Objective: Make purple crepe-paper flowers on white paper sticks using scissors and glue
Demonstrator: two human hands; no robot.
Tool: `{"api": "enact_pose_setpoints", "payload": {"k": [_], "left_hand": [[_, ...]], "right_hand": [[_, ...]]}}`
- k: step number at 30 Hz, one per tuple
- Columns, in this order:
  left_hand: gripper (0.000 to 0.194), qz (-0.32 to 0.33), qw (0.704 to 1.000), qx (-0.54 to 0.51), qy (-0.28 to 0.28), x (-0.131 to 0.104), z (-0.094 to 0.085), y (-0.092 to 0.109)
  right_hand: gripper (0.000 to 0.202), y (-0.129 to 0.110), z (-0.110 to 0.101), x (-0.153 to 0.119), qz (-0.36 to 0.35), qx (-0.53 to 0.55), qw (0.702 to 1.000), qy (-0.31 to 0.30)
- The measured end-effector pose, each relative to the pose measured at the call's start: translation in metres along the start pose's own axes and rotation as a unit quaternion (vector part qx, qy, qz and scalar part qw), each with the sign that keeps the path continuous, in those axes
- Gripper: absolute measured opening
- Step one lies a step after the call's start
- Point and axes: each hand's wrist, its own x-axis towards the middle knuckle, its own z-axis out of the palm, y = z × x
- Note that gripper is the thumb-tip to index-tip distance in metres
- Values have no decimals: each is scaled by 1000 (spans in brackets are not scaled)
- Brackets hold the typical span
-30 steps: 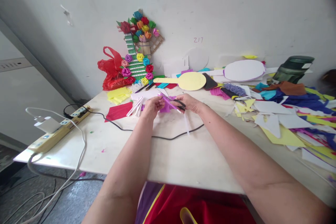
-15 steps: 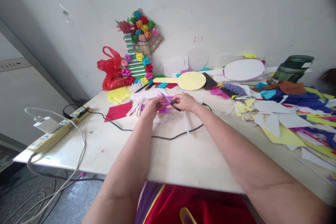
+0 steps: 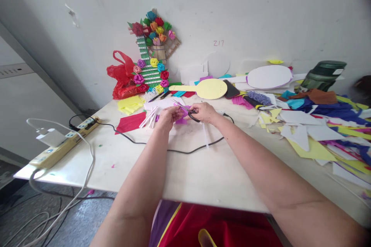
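Over the desk point(image 3: 197, 177), toward its back edge, the right hand point(image 3: 205, 113) grips scissors point(image 3: 188, 111). The left hand point(image 3: 169, 117) is beside purple paper point(image 3: 182, 120); its grip is unclear.

arms point(image 3: 142, 171) outstretched | left hand point(image 3: 170, 116) fingers bent | right hand point(image 3: 205, 113) gripping

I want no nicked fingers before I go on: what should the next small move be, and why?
I would probably ease the left hand back slightly from the scissors: the right hand grips them by the handles, and their blades point leftward, close to the left hand. Purple paper shows between the hands; whether the left one pinches any is too small to tell.
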Motion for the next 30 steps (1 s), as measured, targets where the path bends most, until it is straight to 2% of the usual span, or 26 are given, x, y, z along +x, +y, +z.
{"api": "enact_pose_setpoints", "payload": {"k": [14,21,24,30], "left_hand": [[10,-18,1000,-11,-2,2,-2,0],[10,-20,1000,-18,-1,2,-2,0],[11,-24,999,-26,8,3,-2,1],[12,-16,998,-50,28,4,-3,4]], "right_hand": [[29,-1,5,-1,1,36,999,12],[31,-1,4,-1,11,77,997,-10],[33,2,4,0,22,152,987,-42],[34,2,0,1,55,327,941,-73]]}}
